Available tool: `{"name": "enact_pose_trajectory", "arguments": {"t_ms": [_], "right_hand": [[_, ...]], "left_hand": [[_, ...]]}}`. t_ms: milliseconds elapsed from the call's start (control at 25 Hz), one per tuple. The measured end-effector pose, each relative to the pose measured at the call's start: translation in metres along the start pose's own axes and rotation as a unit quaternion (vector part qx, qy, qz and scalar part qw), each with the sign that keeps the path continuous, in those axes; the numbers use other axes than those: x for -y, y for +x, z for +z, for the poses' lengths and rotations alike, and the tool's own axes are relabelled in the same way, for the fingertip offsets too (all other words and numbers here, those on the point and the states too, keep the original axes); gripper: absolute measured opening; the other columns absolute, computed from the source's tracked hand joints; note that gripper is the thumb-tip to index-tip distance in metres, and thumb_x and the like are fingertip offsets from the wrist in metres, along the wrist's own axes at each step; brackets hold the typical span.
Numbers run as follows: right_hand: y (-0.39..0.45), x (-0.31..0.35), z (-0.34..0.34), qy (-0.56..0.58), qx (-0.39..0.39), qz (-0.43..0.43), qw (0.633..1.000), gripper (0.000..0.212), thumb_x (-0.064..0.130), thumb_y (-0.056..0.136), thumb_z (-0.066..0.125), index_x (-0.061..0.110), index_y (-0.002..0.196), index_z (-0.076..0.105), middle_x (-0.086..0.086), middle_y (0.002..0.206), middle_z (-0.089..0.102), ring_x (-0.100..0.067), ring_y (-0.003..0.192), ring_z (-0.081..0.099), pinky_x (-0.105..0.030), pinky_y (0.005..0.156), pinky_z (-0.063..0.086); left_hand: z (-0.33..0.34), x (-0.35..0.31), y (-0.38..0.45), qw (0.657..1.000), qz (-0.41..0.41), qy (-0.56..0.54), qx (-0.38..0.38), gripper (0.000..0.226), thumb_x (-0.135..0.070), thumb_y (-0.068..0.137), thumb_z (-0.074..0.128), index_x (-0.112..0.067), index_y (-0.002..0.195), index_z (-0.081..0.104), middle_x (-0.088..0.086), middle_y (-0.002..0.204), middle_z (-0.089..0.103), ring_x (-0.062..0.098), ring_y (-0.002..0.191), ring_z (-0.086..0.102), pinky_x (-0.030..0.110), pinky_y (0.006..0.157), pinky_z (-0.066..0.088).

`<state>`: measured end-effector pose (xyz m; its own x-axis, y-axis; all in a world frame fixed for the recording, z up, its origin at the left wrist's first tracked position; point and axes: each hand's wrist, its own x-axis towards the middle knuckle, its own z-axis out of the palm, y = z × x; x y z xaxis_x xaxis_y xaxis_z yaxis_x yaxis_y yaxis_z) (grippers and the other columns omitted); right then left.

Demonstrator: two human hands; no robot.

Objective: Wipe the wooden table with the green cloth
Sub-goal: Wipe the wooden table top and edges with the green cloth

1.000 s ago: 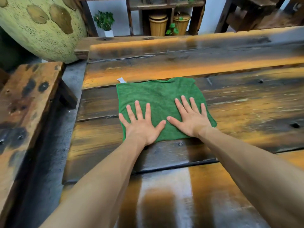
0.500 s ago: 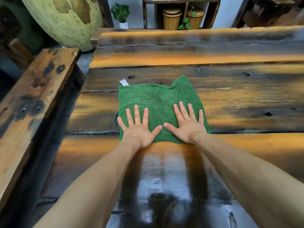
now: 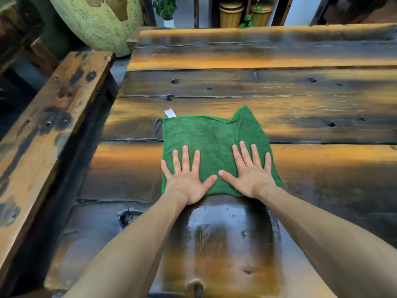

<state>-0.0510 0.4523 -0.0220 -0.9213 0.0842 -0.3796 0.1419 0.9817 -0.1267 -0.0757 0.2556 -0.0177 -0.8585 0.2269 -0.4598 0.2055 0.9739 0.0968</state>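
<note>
Plank table (image 3: 300,130), green cloth (image 3: 210,138) dragged nearer, left hand (image 3: 187,179), right hand (image 3: 249,175) pressing flat, fingers spread

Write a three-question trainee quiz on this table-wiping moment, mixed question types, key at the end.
1. True or false: both the left hand and the right hand press flat on the green square microfibre cloth.
2. The small white tag sits at which corner of the cloth? A far left; B near right; C far right.
3. Fill in: the dark plank wooden table looks glossy and wet on the ____ side of the cloth.

Key: 1 true; 2 A; 3 near.
</note>
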Motion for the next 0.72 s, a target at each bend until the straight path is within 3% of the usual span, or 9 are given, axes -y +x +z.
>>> {"name": "enact_pose_trajectory", "arguments": {"t_ms": [480, 720], "right_hand": [[-0.142, 0.008, 0.052, 0.015, -0.003, 0.050, 0.999, 0.096, 0.087, 0.078, 0.008, 0.036, 0.152, -0.026, 0.012, 0.156, -0.037, -0.020, 0.144, -0.036, -0.056, 0.116, -0.019], [-0.182, 0.007, 0.067, 0.021, 0.018, 0.063, 0.998, 0.094, 0.087, 0.078, 0.008, 0.037, 0.146, -0.033, 0.014, 0.152, -0.043, -0.019, 0.141, -0.040, -0.056, 0.115, -0.020]], "left_hand": [[0.064, -0.001, -0.121, 0.998, 0.049, 0.024, -0.026, 0.091, -0.080, 0.090, 0.014, -0.028, 0.153, -0.028, 0.009, 0.156, -0.043, 0.038, 0.144, -0.037, 0.070, 0.111, -0.016], [0.088, -0.005, -0.156, 0.998, 0.061, 0.020, -0.018, 0.091, -0.082, 0.079, -0.004, -0.028, 0.143, -0.039, 0.009, 0.150, -0.050, 0.038, 0.140, -0.043, 0.070, 0.109, -0.021]]}}
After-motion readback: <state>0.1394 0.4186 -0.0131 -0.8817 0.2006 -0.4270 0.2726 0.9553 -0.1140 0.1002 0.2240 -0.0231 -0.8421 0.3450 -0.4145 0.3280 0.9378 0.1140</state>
